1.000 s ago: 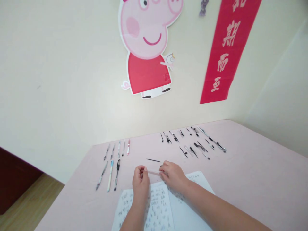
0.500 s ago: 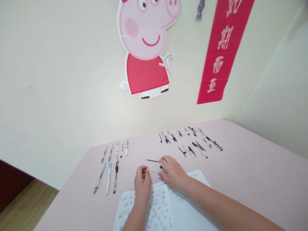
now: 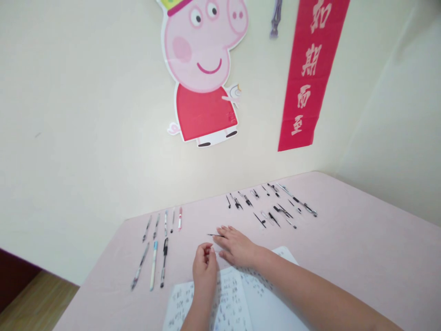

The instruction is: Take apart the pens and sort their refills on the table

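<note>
While pinching left hand [image 3: 205,261] closed, contents unclear, lays right hand [image 3: 237,246] flat and unclenched, fingertips touching thin black refill [image 3: 212,235] on pink table [image 3: 344,239] beyond notebook [image 3: 231,294]. Looks like the reaching step; calls next for a fine two-finger pinch on refill's end.

The left hand [image 3: 205,265] and right hand [image 3: 237,248] are bare, as are both forearms to the picture's edge.
</note>
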Motion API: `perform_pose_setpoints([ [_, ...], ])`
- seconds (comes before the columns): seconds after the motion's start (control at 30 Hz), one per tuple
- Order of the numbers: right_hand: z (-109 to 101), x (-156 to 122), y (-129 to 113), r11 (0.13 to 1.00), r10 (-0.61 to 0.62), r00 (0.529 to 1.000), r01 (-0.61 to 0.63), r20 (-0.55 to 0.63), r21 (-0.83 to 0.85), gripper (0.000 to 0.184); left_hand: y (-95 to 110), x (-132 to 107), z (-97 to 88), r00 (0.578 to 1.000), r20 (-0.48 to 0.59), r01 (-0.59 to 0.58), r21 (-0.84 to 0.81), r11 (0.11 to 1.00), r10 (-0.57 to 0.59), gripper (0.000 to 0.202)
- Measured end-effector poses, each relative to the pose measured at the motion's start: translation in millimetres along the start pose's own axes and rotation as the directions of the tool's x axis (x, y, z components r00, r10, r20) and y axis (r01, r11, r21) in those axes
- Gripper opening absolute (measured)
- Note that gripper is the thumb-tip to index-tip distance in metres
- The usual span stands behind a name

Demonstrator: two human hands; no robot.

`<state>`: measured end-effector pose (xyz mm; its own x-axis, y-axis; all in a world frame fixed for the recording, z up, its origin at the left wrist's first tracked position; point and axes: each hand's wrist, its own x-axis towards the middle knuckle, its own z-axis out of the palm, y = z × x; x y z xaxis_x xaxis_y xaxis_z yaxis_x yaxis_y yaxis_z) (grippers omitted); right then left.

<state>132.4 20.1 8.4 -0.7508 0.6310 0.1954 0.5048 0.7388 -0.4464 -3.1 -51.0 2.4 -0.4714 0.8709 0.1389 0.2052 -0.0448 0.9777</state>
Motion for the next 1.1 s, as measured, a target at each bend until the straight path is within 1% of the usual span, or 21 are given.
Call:
perform_pose_setpoints([
  [0.07, 4.0, 2.2, 3.3, 0.999, -0.008, 1.000, 0.009, -0.011, 0.032, 0.045, -0.5, -0.1, 0.2, 1.000, -0.004, 0.001, -0.002, 1.000, -0.001, 0.024],
  [0.2, 13.5, 3.8, 9.4, 0.994, 0.044, 0.997, -0.037, -0.067, 0.098, 0.043, -2.7, 0.4, 0.4, 1.000, 0.000, 0.016, 0.002, 1.000, -0.016, 0.024],
  [0.33, 18.2, 4.8, 9.3, 0.994, 0.092, 0.990, -0.085, -0.103, 0.070, 0.043, -3.9, 1.2, 0.2, 0.999, 0.002, 0.037, -0.016, 0.999, -0.037, 0.027],
  [0.43, 12.7, 4.1, 5.9, 0.993, 0.110, 0.988, -0.105, -0.105, 0.058, 0.045, -3.8, 1.5, 0.2, 0.999, -0.003, 0.048, -0.043, 0.998, -0.049, 0.030],
  [0.53, 1.7, -1.2, 3.5, 0.990, 0.140, 0.985, -0.136, -0.104, 0.047, 0.050, -4.7, 1.5, 0.7, 0.999, -0.003, 0.053, -0.046, 0.998, -0.053, 0.029],
  [0.63, -9.2, -11.6, 2.0, 0.983, 0.176, 0.974, -0.181, -0.145, -0.022, 0.053, -6.2, 1.5, 1.4, 0.998, 0.002, 0.057, -0.043, 0.997, -0.057, 0.028],
  [0.73, -15.9, -22.7, -1.4, 0.963, 0.217, 0.956, -0.243, -0.199, -0.119, 0.042, -6.4, 1.6, 1.7, 0.998, 0.001, 0.062, -0.054, 0.997, -0.062, 0.028],
  [0.83, -17.2, -28.8, -4.6, 0.948, 0.225, 0.950, -0.265, -0.215, -0.176, 0.028, -5.2, 1.6, 1.9, 0.998, -0.003, 0.068, -0.056, 0.996, -0.068, 0.029],
  [0.97, -13.3, -25.7, -2.4, 0.957, 0.207, 0.955, -0.244, -0.213, -0.160, 0.010, -4.5, 1.1, 2.1, 0.997, -0.001, 0.074, -0.048, 0.996, -0.075, 0.029],
  [1.1, -8.8, -15.5, 4.2, 0.958, 0.198, 0.952, -0.238, -0.233, -0.159, 0.008, -5.8, 1.3, 1.9, 0.998, -0.001, 0.070, -0.059, 0.996, -0.071, 0.028],
])
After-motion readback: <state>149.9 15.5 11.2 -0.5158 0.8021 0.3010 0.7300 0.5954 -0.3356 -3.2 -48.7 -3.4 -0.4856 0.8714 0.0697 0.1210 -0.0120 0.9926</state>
